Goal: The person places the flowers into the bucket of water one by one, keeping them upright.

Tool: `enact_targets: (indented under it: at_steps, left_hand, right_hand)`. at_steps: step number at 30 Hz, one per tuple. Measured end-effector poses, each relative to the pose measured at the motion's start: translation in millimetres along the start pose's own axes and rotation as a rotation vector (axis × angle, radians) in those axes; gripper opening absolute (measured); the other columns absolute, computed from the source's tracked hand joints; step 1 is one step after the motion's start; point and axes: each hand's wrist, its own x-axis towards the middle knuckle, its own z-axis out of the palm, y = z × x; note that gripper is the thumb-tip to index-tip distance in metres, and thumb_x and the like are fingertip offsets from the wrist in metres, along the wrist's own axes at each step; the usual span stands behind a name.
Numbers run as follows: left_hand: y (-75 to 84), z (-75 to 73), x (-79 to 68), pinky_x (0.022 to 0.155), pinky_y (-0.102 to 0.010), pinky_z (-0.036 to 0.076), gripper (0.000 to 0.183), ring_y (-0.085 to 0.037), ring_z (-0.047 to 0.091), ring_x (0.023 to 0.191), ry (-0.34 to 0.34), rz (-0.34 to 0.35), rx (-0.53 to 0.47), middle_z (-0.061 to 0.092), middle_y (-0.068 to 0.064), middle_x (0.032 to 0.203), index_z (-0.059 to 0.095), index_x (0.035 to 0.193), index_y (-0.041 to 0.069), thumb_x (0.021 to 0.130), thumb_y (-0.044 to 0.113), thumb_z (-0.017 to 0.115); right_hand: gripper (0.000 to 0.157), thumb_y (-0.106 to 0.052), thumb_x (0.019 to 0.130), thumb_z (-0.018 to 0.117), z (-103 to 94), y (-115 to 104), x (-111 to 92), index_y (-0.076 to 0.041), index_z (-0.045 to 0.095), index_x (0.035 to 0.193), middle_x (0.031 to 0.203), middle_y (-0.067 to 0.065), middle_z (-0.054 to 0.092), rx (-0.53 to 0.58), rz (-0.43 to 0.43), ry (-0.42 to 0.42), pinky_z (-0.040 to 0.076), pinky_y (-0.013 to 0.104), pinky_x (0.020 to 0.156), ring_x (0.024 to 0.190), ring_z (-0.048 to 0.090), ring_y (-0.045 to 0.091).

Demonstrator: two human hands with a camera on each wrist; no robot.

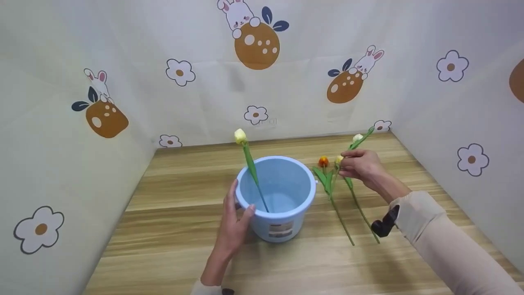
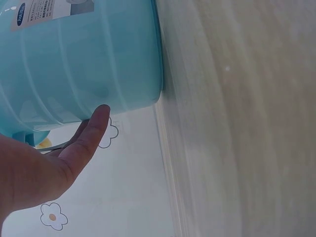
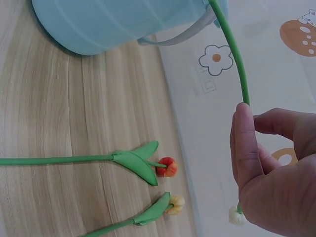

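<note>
A light-blue bucket (image 1: 280,227) stands on the wooden table, and a pale yellow artificial tulip (image 1: 250,162) leans inside it with its bloom above the rim. My left hand (image 1: 233,229) holds the bucket's left side, thumb at the rim and fingers along the outer wall. To the right of the bucket, my right hand (image 1: 362,166) pinches the green stem of a white tulip (image 3: 228,34) between thumb and fingers, raised over the table. Beneath that hand lie an orange-red tulip (image 1: 323,161) and a yellowish tulip (image 3: 175,205), their stems pointing toward me.
Patterned fabric walls (image 1: 204,102) with rabbits and flowers enclose the table (image 1: 176,213) at the back and both sides. A pale handle (image 3: 182,37) hangs on the bucket's side. A black strap piece (image 1: 385,223) sits at my right cuff.
</note>
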Motion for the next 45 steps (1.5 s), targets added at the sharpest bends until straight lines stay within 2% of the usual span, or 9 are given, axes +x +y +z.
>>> enact_targets:
  at_steps: [10, 19, 26, 34, 45]
  left_hand:
    - [0.9, -0.2, 0.1, 0.121, -0.066, 0.037, 0.077, -0.042, 0.037, 0.154, 0.002, -0.005, -0.007, 0.027, -0.014, 0.172, 0.021, 0.169, 0.023, 0.102, 0.032, 0.059]
    - [1.6, -0.6, 0.6, 0.123, -0.066, 0.034, 0.078, -0.041, 0.034, 0.156, -0.005, -0.033, -0.010, 0.025, -0.012, 0.173, 0.020, 0.169, 0.026, 0.102, 0.036, 0.059]
    - [1.9, -0.4, 0.2, 0.118, -0.064, 0.041, 0.079, -0.039, 0.042, 0.150, 0.014, -0.023, 0.028, 0.032, -0.014, 0.169, 0.022, 0.169, 0.026, 0.100, 0.036, 0.060]
    - [1.9, 0.2, 1.3, 0.120, -0.064, 0.040, 0.077, -0.038, 0.040, 0.152, 0.001, -0.035, 0.018, 0.029, -0.011, 0.172, 0.021, 0.169, 0.028, 0.102, 0.035, 0.059]
    - [2.6, 0.4, 0.6, 0.120, -0.064, 0.039, 0.079, -0.040, 0.039, 0.153, 0.003, -0.041, 0.022, 0.027, -0.012, 0.173, 0.020, 0.169, 0.026, 0.102, 0.038, 0.059]
  right_hand:
    - [0.045, 0.009, 0.095, 0.061, 3.8, -1.5, -1.4, 0.009, 0.050, 0.139, 0.102, 0.007, 0.062, 0.080, 0.001, 0.009, 0.063, 0.021, 0.070, 0.066, 0.072, 0.010]
    - [0.040, 0.006, 0.097, 0.063, 7.8, -3.7, -2.2, 0.006, 0.052, 0.135, 0.099, 0.007, 0.064, 0.104, 0.012, 0.015, 0.064, 0.021, 0.071, 0.072, 0.072, 0.011]
    - [0.045, 0.009, 0.095, 0.062, 11.5, -4.8, -3.0, 0.008, 0.050, 0.138, 0.104, 0.008, 0.060, 0.127, -0.012, 0.014, 0.063, 0.021, 0.073, 0.076, 0.071, 0.012]
    - [0.049, 0.008, 0.096, 0.062, 14.7, -7.7, -2.3, 0.007, 0.049, 0.143, 0.112, 0.010, 0.057, 0.115, 0.011, 0.040, 0.064, 0.021, 0.076, 0.077, 0.073, 0.012]
    - [0.043, 0.009, 0.094, 0.064, 23.5, -9.7, -2.9, 0.006, 0.052, 0.136, 0.115, 0.015, 0.056, 0.176, 0.021, 0.046, 0.064, 0.021, 0.073, 0.077, 0.074, 0.013]
